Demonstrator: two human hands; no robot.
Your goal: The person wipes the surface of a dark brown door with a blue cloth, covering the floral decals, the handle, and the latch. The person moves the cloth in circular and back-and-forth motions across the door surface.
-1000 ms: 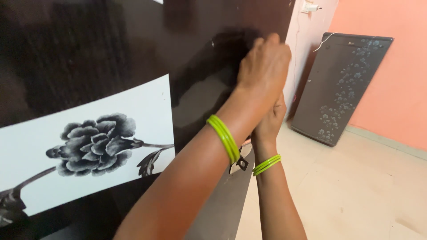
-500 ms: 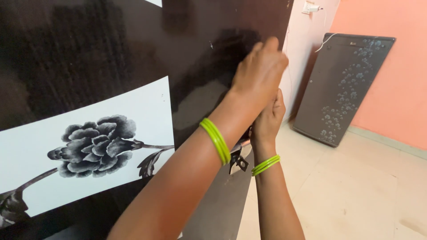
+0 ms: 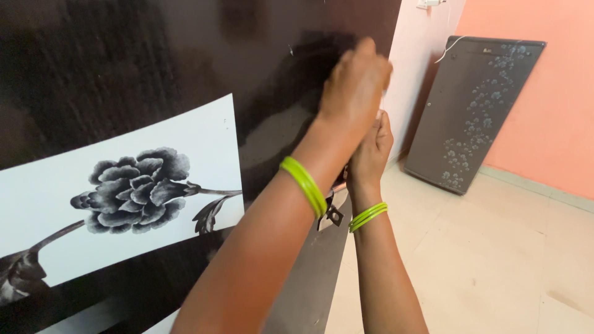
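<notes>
My left hand (image 3: pixel 354 83) reaches up across a glossy dark wardrobe door (image 3: pixel 185 55). Its fingers are curled together against the panel near the door's right edge, and the hand is motion-blurred. My right hand (image 3: pixel 372 151) sits just below and behind it at the same edge, fingers pointing up, partly hidden by my left wrist. Whether either hand pinches something small is not visible. Both wrists wear green bangles (image 3: pixel 304 184). A small dark metal fitting (image 3: pixel 333 214) hangs from the door edge under my left forearm.
The door carries a white band with a grey flower print (image 3: pixel 133 188). A grey refrigerator (image 3: pixel 473 111) with a floral pattern stands against the peach wall at right, a cord running up to a wall socket (image 3: pixel 430 3). Pale floor tiles (image 3: pixel 495 260) spread below.
My left hand has slid slightly left and up along the door's edge. My right hand has risen a little behind it. The view has shifted slightly.
</notes>
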